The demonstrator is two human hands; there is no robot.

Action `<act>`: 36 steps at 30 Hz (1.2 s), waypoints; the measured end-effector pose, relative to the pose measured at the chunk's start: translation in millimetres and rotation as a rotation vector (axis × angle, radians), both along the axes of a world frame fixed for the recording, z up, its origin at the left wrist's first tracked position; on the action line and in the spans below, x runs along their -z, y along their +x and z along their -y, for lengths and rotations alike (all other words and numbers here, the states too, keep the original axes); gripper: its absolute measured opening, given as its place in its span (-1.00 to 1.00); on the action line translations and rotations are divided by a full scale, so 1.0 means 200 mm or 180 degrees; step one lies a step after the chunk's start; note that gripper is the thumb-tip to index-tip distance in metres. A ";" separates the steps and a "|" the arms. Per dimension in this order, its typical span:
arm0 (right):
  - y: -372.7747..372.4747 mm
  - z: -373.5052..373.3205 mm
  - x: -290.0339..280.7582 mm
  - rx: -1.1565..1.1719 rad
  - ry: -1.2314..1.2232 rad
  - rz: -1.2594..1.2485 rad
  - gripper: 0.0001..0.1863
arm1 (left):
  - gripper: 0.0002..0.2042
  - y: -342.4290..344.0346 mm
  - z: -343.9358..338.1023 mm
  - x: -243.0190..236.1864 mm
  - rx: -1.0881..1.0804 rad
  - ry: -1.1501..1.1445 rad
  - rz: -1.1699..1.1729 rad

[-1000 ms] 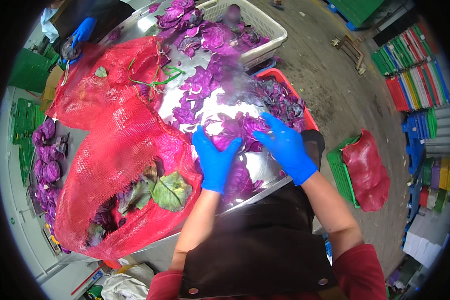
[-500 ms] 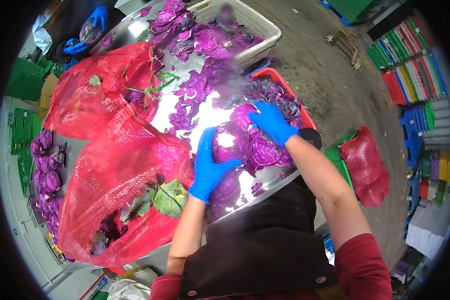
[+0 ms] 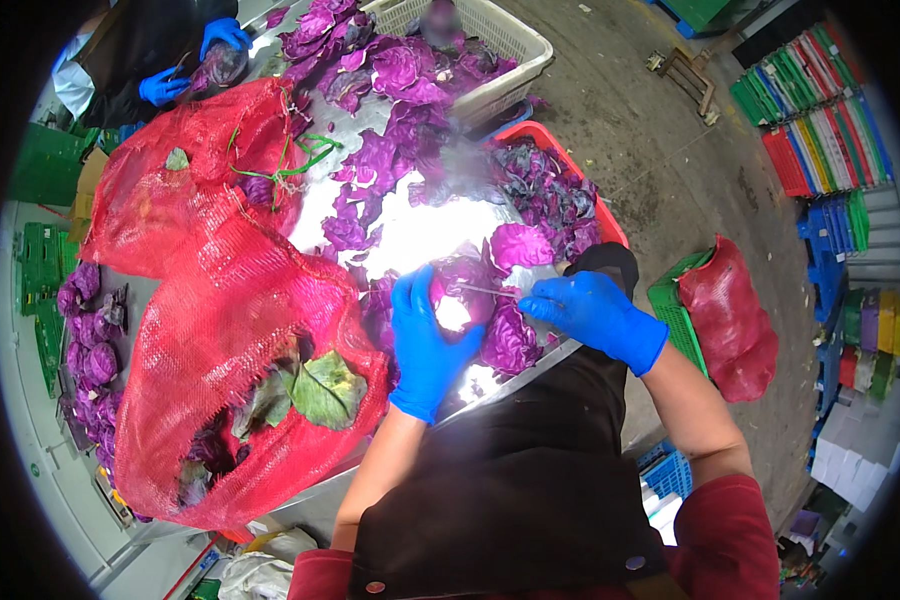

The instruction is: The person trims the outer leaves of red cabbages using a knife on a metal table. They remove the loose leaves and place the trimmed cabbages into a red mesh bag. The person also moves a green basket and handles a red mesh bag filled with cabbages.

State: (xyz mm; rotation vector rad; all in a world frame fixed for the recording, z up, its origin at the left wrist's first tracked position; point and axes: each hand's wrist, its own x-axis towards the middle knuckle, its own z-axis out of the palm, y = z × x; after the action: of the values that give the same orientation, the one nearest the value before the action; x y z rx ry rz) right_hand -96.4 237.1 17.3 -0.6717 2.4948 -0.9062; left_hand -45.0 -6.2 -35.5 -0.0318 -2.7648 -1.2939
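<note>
Blue-gloved, my left hand (image 3: 425, 345) is curled round the near left side of a red cabbage (image 3: 462, 274) on the shiny metal table. My right hand (image 3: 598, 316), also gloved in blue, grips a small knife (image 3: 486, 290); its handle is hidden in the fist. The thin blade points left, across the cabbage. Loose purple leaves (image 3: 511, 340) lie beside the cabbage, and a cut leaf (image 3: 520, 246) rests just beyond the blade. Strong glare hides part of the cabbage and table.
A red crate (image 3: 610, 222) of dark leaves stands at the table's right edge, a white crate (image 3: 530, 62) beyond it. Red mesh sacks (image 3: 230, 330) cover the left side. Across the table, a co-worker's gloved hands (image 3: 225, 38) hold a cabbage. A green crate (image 3: 676, 310) sits on the floor.
My right hand has drawn back toward me and right, bringing the knife blade over the cabbage. My left hand has shifted slightly right and nearer. The co-worker's hands have moved right.
</note>
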 end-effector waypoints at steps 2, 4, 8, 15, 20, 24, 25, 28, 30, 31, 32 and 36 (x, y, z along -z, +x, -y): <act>0.00 -0.01 0.01 -0.0317 0.0017 -0.0110 -0.70 | 0.01 0.02 0.01 0.01 0.0060 0.0035 0.0021; -0.02 0.01 0.00 -0.0371 0.0263 -0.0585 -0.72 | 0.00 0.04 0.01 0.01 0.0148 -0.0176 -0.0027; -0.07 -0.03 -0.01 -0.0725 0.0580 -0.1072 -0.75 | 0.03 0.08 0.02 0.03 0.0175 -0.0201 0.0009; -0.06 0.02 -0.10 -0.0681 0.0888 -0.1097 -0.63 | 0.03 0.12 0.00 0.02 0.0106 -0.0043 0.0116; -0.06 0.18 0.00 0.0292 -0.0156 -0.0297 -0.46 | 0.03 0.18 0.01 0.04 0.0144 -0.0047 -0.0079; -0.09 0.46 0.07 0.0167 -0.0345 -0.0660 -0.40 | 0.03 0.19 0.03 0.03 0.0168 -0.0092 -0.0190; -0.13 0.48 0.11 -0.0042 -0.0076 -0.0658 -0.39 | 0.02 0.21 0.03 0.04 0.0151 -0.0144 -0.0216; -0.30 0.49 0.32 -0.0714 -0.0239 -0.1123 -0.35 | 0.01 0.27 0.04 0.07 0.0109 -0.0181 -0.0369; -0.26 0.48 0.22 -0.0052 -0.0656 -0.0158 -0.30 | 0.01 0.29 0.06 0.09 0.0156 -0.0052 -0.0398; -0.25 0.48 0.14 0.0288 -0.0855 0.0325 -0.28 | 0.01 0.28 0.07 0.10 0.0180 0.0015 -0.0411; -0.27 0.46 0.15 0.0138 -0.0340 0.0330 -0.19 | 0.01 0.27 0.07 0.08 0.0224 0.0027 -0.0365; -0.21 0.52 0.10 -0.0824 0.0317 0.0030 -0.19 | 0.02 0.26 0.08 0.08 0.0314 0.0091 -0.0314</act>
State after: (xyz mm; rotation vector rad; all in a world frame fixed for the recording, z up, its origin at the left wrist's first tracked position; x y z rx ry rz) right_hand -139.1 133.8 -3.5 -0.9274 2.3561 -0.6841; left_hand 7.9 -22.3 -50.6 -0.2266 -2.6922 -1.3161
